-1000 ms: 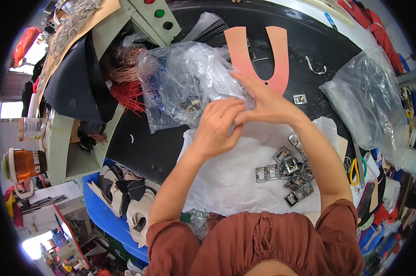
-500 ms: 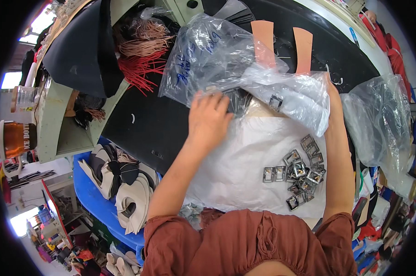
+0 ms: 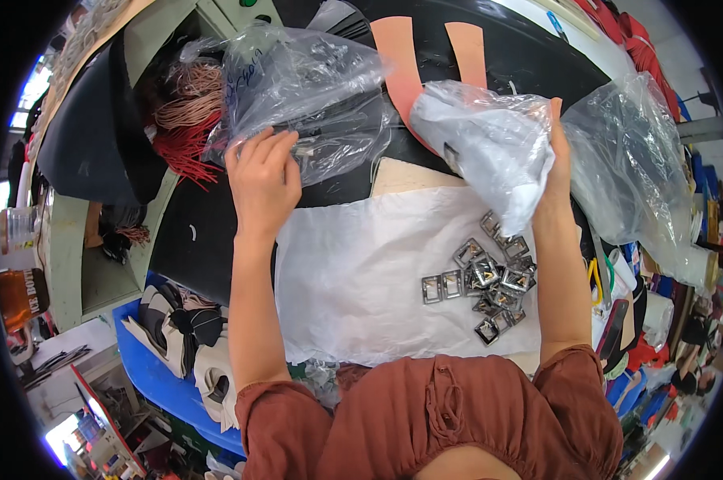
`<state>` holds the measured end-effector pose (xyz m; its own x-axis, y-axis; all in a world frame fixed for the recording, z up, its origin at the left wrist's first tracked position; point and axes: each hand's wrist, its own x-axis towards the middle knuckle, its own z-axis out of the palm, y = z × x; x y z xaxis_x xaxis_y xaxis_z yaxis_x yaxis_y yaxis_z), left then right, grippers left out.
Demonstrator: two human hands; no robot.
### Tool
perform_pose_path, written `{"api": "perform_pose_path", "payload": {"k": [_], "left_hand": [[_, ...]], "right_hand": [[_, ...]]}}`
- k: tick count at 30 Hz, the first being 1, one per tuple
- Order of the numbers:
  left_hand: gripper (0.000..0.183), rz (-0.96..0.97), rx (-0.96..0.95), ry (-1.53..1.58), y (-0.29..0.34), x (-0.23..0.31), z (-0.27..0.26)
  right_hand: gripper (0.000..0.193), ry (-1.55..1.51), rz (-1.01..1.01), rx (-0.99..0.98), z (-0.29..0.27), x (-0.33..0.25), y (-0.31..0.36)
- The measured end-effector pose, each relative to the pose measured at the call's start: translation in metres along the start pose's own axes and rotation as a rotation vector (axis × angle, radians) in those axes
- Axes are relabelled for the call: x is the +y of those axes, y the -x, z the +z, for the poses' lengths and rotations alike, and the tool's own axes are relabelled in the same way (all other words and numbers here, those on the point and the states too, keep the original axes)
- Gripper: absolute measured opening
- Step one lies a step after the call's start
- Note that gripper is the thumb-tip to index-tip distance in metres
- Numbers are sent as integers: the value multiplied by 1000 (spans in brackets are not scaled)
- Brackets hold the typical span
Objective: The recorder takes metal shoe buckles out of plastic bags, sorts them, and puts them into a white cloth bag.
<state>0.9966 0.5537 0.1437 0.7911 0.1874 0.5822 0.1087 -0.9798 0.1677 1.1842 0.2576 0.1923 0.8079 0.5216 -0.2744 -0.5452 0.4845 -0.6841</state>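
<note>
My left hand [image 3: 265,180] is on the near edge of a large clear plastic bag [image 3: 305,88], its bent fingers gripping the film. Dark pieces show through the bag. My right hand [image 3: 556,172] holds a crumpled smaller plastic bag [image 3: 489,132], whitish inside, lifted and tilted over the far side of a white sheet [image 3: 361,272]. One dark buckle shows in that smaller bag. Below it, several dark metal buckles [image 3: 497,284] lie in a loose pile on the sheet, two of them side by side at its left.
Two peach strips [image 3: 465,52] lie on the black tabletop [image 3: 209,216]. An empty-looking clear bag [image 3: 625,160] hangs at the right. Red and tan cords [image 3: 185,136] fill a pale green shelf [image 3: 69,240] at the left. A blue bin [image 3: 161,384] holds cut pieces.
My left hand has moved left, drawing the large bag away from the smaller one. The smaller bag now hangs steeper in my right hand. The whole view has shifted a little.
</note>
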Motion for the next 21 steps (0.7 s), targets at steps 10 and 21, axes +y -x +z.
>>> {"api": "perform_pose_path", "payload": {"k": [10, 21], "left_hand": [[43, -752, -202, 1166, 9, 117, -4], [18, -799, -213, 1311, 28, 96, -11]], "right_hand": [[24, 714, -261, -447, 14, 82, 85], [11, 838, -216, -77, -23, 41, 121]]}}
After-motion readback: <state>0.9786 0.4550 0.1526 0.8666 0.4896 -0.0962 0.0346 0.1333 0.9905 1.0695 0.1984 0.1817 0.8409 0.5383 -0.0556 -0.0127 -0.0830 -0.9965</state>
